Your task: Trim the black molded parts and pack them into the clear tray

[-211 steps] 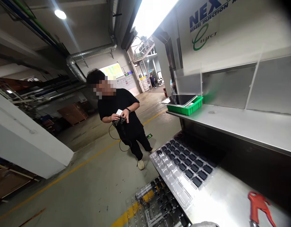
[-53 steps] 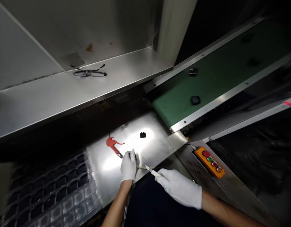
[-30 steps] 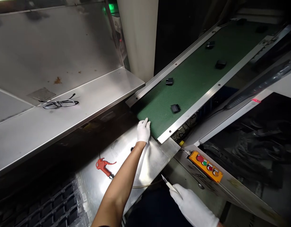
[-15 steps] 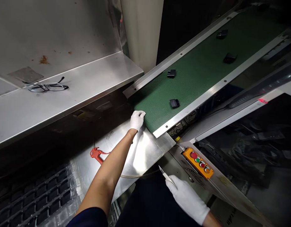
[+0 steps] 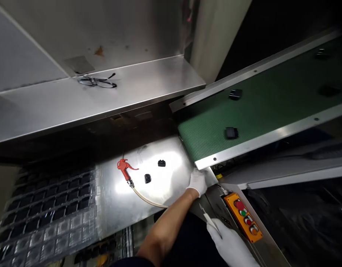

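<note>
Gloves covered both of my hands. My left hand (image 5: 198,180) sat at the right corner of the steel table (image 5: 118,202), just below the end of the green conveyor belt (image 5: 207,133); its fingers were curled in, but I could not tell whether they gripped anything. My right hand (image 5: 232,246) was low at about 5 o'clock in my view, closed around a thin pale-handled blade (image 5: 209,220) that pointed up toward 11 o'clock, close to the left wrist.

2 small black parts lay loose on the table, well apart from either hand: 1 black part (image 5: 161,163) at about 10 o'clock from my left hand, and another black part (image 5: 147,178) just beyond it at 9 o'clock. A red air gun (image 5: 124,167) lay beside them with its pale hose (image 5: 148,199) curving back toward my left forearm.

On the belt I saw 2 more black pieces clearly (others further up were too dark and blurred to make out): 1 belt piece (image 5: 231,132) near the lower end at 1 o'clock from my left hand, and a second belt piece (image 5: 235,94) higher up.

An orange button box (image 5: 243,217) sat just right of the blade. Clear trays (image 5: 45,207) of black parts filled the table's left end, and eyeglasses (image 5: 97,81) rested on the upper shelf (image 5: 148,79).
</note>
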`<state>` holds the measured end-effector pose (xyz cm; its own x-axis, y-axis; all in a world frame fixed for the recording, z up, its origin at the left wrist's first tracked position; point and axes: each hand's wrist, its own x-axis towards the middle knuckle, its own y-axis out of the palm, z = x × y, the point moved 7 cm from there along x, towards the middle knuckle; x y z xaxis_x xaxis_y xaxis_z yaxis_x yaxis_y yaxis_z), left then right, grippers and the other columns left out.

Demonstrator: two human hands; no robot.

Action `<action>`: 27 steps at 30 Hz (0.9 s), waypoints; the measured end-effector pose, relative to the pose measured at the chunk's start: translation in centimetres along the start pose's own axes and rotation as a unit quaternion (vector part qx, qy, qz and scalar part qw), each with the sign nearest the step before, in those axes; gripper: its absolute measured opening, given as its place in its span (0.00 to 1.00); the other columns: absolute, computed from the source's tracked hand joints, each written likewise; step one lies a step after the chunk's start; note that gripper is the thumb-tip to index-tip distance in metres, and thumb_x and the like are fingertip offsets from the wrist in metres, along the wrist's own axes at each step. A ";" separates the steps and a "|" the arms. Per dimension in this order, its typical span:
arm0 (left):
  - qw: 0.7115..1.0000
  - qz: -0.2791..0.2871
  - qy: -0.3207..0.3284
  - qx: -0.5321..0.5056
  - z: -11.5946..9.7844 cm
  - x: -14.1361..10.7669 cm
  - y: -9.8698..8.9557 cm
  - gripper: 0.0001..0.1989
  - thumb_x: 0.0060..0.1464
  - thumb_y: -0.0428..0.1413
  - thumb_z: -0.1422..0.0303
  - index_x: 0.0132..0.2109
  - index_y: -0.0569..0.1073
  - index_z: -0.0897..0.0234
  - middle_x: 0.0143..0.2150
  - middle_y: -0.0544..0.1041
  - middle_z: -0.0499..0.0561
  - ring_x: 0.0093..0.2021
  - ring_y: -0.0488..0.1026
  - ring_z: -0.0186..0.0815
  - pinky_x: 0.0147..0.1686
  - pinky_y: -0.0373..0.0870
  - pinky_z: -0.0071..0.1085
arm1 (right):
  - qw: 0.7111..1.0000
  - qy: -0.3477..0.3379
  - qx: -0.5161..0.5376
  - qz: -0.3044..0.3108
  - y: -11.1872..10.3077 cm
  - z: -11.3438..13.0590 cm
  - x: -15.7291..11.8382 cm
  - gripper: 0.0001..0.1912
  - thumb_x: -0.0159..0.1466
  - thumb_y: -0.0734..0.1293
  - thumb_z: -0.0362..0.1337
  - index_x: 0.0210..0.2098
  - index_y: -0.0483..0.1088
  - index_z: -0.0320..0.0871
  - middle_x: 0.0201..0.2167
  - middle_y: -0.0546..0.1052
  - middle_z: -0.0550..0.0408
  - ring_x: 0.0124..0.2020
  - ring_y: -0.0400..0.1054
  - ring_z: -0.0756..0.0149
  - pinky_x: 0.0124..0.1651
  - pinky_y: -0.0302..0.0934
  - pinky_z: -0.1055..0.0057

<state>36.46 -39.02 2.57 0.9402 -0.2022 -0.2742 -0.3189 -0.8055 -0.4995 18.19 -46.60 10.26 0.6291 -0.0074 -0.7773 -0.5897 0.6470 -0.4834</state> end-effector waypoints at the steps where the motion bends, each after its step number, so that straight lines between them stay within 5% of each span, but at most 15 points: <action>1: 1.000 0.008 0.024 0.014 -0.3 -0.4 0.3 0.12 0.62 0.58 0.64 0.50 0.76 0.63 0.57 0.74 0.58 0.55 0.72 0.41 0.56 0.72 0.43 | 1.000 0.008 -0.006 0.007 0.0 -0.3 0.2 0.18 0.71 0.50 0.46 0.45 0.66 0.48 0.35 0.79 0.48 0.38 0.73 0.54 0.40 0.58 0.66; 3: 0.998 -0.001 0.039 0.045 0.3 -1.1 -1.1 0.12 0.60 0.58 0.69 0.52 0.77 0.60 0.61 0.72 0.57 0.59 0.70 0.42 0.61 0.69 0.43 | 0.999 0.034 -0.011 0.022 0.1 -1.1 0.7 0.20 0.71 0.49 0.49 0.48 0.66 0.49 0.38 0.79 0.47 0.41 0.73 0.53 0.44 0.59 0.64; 6: 0.991 -0.070 -0.015 0.110 3.7 -1.5 -6.6 0.21 0.62 0.51 0.74 0.60 0.72 0.61 0.67 0.66 0.60 0.65 0.64 0.47 0.65 0.63 0.43 | 0.997 0.057 -0.008 0.044 0.4 -1.6 1.3 0.21 0.71 0.49 0.51 0.50 0.66 0.50 0.40 0.79 0.48 0.42 0.73 0.52 0.45 0.60 0.63; 9: 0.968 -0.142 -0.118 0.172 7.8 -0.7 -12.1 0.28 0.64 0.49 0.68 0.69 0.59 0.67 0.70 0.56 0.70 0.65 0.62 0.60 0.61 0.63 0.56 | 0.998 0.037 -0.002 0.047 0.7 -0.9 1.6 0.20 0.72 0.49 0.51 0.48 0.66 0.50 0.37 0.79 0.49 0.40 0.73 0.54 0.43 0.60 0.65; 11: 0.955 -0.147 -0.167 0.197 10.0 0.5 -13.8 0.28 0.63 0.53 0.64 0.67 0.61 0.68 0.67 0.60 0.73 0.60 0.67 0.61 0.56 0.67 0.55 | 0.999 0.017 -0.006 0.040 0.8 -0.1 1.6 0.19 0.72 0.49 0.50 0.45 0.65 0.49 0.34 0.78 0.51 0.37 0.73 0.56 0.40 0.60 0.66; 16: 0.951 -0.101 -0.198 0.214 12.6 2.1 -13.5 0.16 0.64 0.55 0.62 0.55 0.71 0.66 0.56 0.72 0.59 0.50 0.73 0.43 0.49 0.74 0.44 | 0.999 -0.014 -0.042 0.015 0.9 1.8 1.4 0.14 0.72 0.52 0.46 0.41 0.64 0.48 0.29 0.77 0.53 0.32 0.72 0.58 0.34 0.57 0.69; 22: 0.959 -0.087 -0.177 0.202 11.4 3.2 -13.1 0.19 0.65 0.55 0.61 0.59 0.69 0.64 0.58 0.71 0.58 0.52 0.72 0.43 0.52 0.73 0.46 | 0.997 -0.008 -0.067 0.022 2.0 2.7 1.3 0.12 0.72 0.54 0.42 0.44 0.66 0.47 0.29 0.77 0.52 0.31 0.72 0.59 0.33 0.56 0.70; 24: 0.968 -0.060 -0.157 0.188 9.8 4.0 -11.6 0.19 0.65 0.55 0.61 0.59 0.69 0.64 0.59 0.71 0.59 0.54 0.72 0.44 0.54 0.72 0.48 | 0.998 0.000 -0.061 0.030 2.3 2.4 1.2 0.15 0.72 0.53 0.43 0.46 0.67 0.46 0.30 0.77 0.51 0.32 0.73 0.58 0.35 0.57 0.69; 27: 0.985 0.030 -0.090 0.143 6.2 3.6 -6.9 0.19 0.64 0.56 0.60 0.58 0.71 0.64 0.59 0.72 0.58 0.55 0.72 0.44 0.55 0.72 0.48 | 0.998 0.013 -0.035 0.041 2.6 1.3 1.0 0.18 0.72 0.53 0.46 0.50 0.68 0.48 0.33 0.79 0.51 0.35 0.74 0.56 0.37 0.58 0.68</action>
<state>41.31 -30.80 -0.07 0.8902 -0.1224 -0.4389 -0.4188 -0.5993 -0.6822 17.98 -43.93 8.77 0.5640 0.0234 -0.8254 -0.6737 0.5910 -0.4436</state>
